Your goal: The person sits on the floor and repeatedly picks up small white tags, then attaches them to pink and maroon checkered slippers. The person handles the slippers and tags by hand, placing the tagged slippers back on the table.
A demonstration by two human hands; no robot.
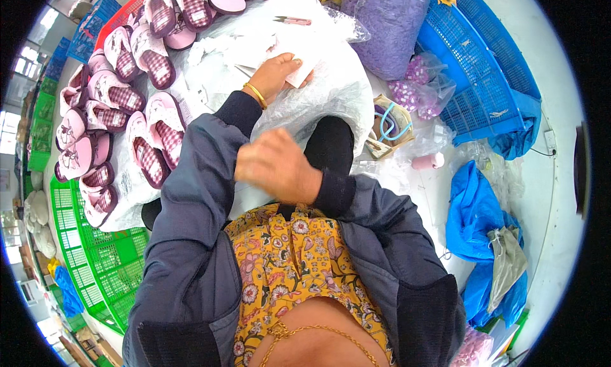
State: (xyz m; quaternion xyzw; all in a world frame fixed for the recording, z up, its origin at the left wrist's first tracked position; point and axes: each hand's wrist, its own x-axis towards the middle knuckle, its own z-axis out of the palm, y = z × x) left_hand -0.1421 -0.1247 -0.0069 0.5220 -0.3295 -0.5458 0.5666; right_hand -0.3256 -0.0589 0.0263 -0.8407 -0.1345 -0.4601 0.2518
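White paper (307, 63) right of the slippers (162, 112) looks light, bendy, best edge-held. Left hand (272, 78) pinches it; right hand's (277, 166) blurred fingers, I can't tell.

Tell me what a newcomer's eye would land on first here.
Probably the pink slippers with checked insoles, clustered at the left and upper left. Next would come the bulky purple bag at the top, right of centre, beside the blue crates. Near the middle, the left hand holds a white paper, with the motion-blurred right hand closer to the body.
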